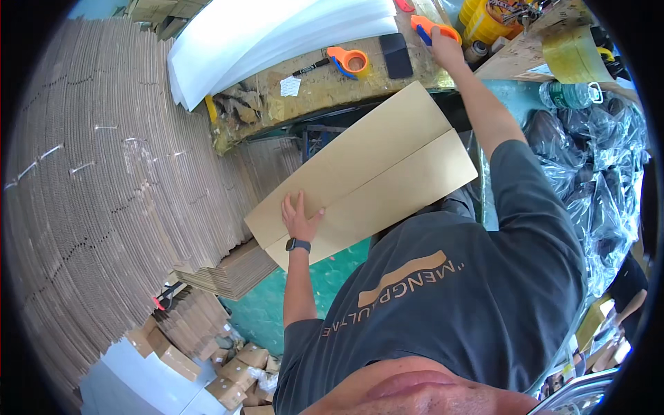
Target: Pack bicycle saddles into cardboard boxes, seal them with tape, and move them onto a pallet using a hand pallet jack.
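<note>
A long brown cardboard box point(387, 162) lies tilted in front of my body, its two top flaps meeting along a seam. My left hand point(301, 220), wearing a dark watch, rests flat on the box near its left end with fingers spread. Over at the workbench's right end, my right hand point(446, 52) is closed around an orange and blue tape dispenser point(423, 29); part of the dispenser is hidden by the hand. A second orange and blue tape dispenser point(349, 62) lies on the bench, apart from both hands.
The worn workbench point(266, 86) carries white foam sheets point(277, 41), a black marker point(311, 67) and a dark phone point(395, 55). Tall stacks of flat cardboard point(104, 166) stand at left. Plastic-wrapped dark bundles point(588, 173) and a water jug point(570, 95) are at right.
</note>
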